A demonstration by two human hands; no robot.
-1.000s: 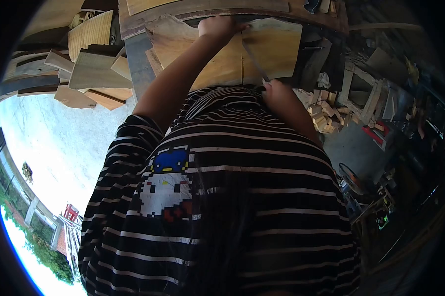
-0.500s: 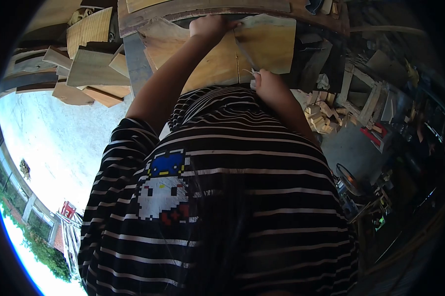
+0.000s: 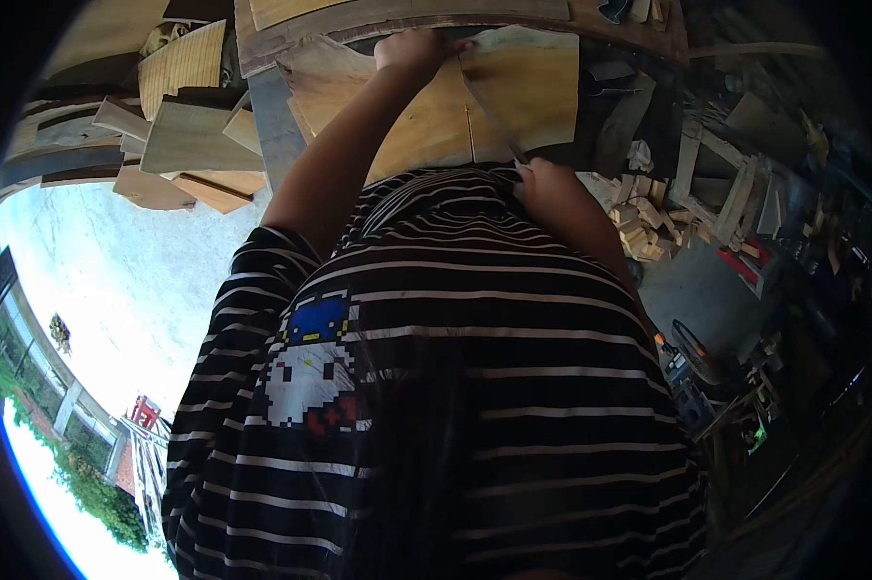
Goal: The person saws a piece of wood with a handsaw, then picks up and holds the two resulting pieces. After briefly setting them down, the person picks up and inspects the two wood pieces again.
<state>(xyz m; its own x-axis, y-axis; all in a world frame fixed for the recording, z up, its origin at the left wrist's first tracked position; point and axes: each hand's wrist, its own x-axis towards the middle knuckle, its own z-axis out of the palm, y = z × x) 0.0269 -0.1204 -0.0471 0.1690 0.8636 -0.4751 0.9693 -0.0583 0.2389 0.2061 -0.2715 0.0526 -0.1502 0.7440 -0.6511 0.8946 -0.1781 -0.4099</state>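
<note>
A thin, pale yellow wooden sheet (image 3: 528, 82) lies in front of my body, split by a dark narrow line running from its far edge towards me. My left hand (image 3: 414, 50) is closed at the sheet's far edge, thumb stretched right towards the top of that line; its other fingers are partly hidden. Close to my striped shirt, my right hand (image 3: 552, 186) is closed around the near end of a long narrow blade (image 3: 497, 121). The blade slants across the sheet, its far end near the line by my left thumb. Its handle is mostly covered by my fingers.
Loose boards (image 3: 189, 135) are stacked at the left. A heap of small wood blocks (image 3: 643, 217) sits on the right, beside a wooden frame (image 3: 726, 169). A curved timber edge (image 3: 407, 19) runs behind the sheet. Farther right stands a fan-like round object (image 3: 692, 353).
My right hand has drawn back towards my body and to the right, with the blade. My left hand stays in place on the sheet. The view has shifted slightly.
</note>
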